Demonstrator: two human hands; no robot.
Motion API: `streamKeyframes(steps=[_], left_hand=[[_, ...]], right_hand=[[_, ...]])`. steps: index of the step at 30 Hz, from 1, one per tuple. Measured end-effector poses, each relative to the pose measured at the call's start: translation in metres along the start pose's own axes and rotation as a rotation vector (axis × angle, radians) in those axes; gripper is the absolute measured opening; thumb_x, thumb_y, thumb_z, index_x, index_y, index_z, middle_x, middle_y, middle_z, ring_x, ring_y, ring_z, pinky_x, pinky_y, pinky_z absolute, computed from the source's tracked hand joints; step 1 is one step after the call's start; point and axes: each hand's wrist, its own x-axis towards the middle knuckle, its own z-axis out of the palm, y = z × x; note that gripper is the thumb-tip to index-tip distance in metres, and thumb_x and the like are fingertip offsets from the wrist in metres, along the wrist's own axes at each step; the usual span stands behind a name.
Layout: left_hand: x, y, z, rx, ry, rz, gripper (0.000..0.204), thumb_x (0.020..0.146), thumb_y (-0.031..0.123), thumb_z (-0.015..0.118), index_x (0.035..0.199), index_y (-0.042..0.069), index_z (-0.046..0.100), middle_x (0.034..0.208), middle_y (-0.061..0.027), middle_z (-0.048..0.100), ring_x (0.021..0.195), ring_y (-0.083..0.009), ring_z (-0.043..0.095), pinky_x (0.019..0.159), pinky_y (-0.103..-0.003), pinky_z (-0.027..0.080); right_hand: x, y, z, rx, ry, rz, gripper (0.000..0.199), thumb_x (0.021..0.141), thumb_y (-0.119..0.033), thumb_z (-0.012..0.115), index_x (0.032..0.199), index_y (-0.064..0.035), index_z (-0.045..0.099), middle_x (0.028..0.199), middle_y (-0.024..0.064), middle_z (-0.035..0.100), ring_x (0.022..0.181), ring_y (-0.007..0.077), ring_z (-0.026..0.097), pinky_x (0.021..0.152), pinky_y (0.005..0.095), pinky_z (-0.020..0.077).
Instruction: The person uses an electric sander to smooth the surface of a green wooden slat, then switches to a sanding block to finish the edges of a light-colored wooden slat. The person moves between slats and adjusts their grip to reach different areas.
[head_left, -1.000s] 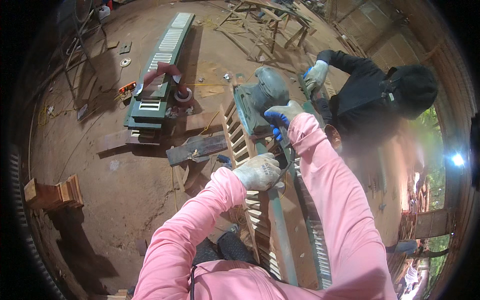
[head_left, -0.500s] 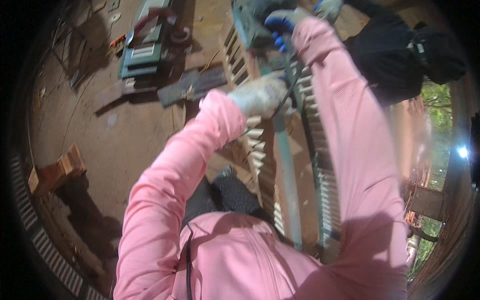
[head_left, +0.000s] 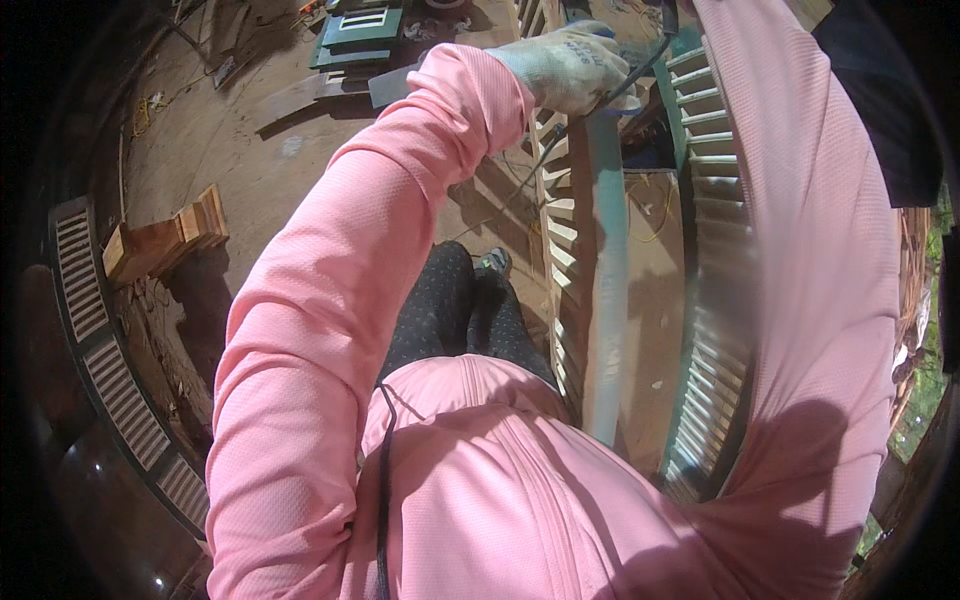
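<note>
My left hand (head_left: 570, 70), in a pale work glove, is closed over the far part of a long green rail (head_left: 606, 270). A black cable (head_left: 648, 62) comes down from the top edge, passes at its fingers and hangs on toward the near side. The fingers look curled around the cable, though their undersides are hidden. My right arm (head_left: 800, 200) reaches up past the top edge, so my right hand is out of view. Slatted shutter panels stand either side of the rail, a cream-slatted one (head_left: 562, 235) at left and a green-framed one (head_left: 712, 180) at right.
A stepped wooden block (head_left: 170, 235) sits on the floor at left. Behind it curves another slatted panel (head_left: 100, 340). Green shutter pieces (head_left: 362, 30) and loose boards (head_left: 300, 98) lie at the far left. Dark cloth (head_left: 880, 90) shows at the right, possibly another person.
The view has shifted, and my hands sit higher in it. My right hand, before seen in a blue and white glove at a dark object, has left the picture. My left hand stays by the cable.
</note>
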Motion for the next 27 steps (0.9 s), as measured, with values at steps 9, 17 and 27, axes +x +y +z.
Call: streamKeyframes(steps=[9, 17, 27], left_hand=[[-0.003, 0.001, -0.019, 0.003, 0.063, 0.178, 0.008, 0.087, 0.022, 0.070, 0.094, 0.019, 0.070, 0.096, -0.0036, 0.067, 0.099, -0.0256, 0.064, 0.099, -0.041, 0.045], [0.001, 0.001, -0.020, -0.105, 0.131, 0.124, 0.028, 0.095, 0.034, 0.062, 0.075, 0.017, 0.070, 0.078, -0.0042, 0.070, 0.083, -0.0262, 0.067, 0.086, -0.039, 0.050], [0.015, -0.023, -0.006, -0.423, -0.022, 0.240, 0.017, 0.093, 0.028, 0.063, 0.083, 0.017, 0.071, 0.082, -0.0076, 0.070, 0.084, -0.0311, 0.067, 0.083, -0.042, 0.051]], right_hand=[[0.018, 0.015, 0.002, -0.255, -0.096, -0.082, 0.031, 0.091, -0.013, 0.072, 0.121, -0.0160, 0.074, 0.099, 0.0171, 0.075, 0.075, 0.0314, 0.073, 0.071, 0.0456, 0.0613], [-0.011, 0.003, 0.021, -0.001, -0.011, 0.189, 0.039, 0.083, -0.024, 0.079, 0.111, 0.0028, 0.074, 0.084, 0.0188, 0.070, 0.061, 0.0284, 0.068, 0.055, 0.0439, 0.0567], [0.084, -0.067, 0.039, -0.019, 0.222, 0.211, 0.037, 0.080, -0.024, 0.084, 0.091, 0.0085, 0.070, 0.071, 0.0162, 0.067, 0.047, 0.0257, 0.062, 0.043, 0.0407, 0.0506]])
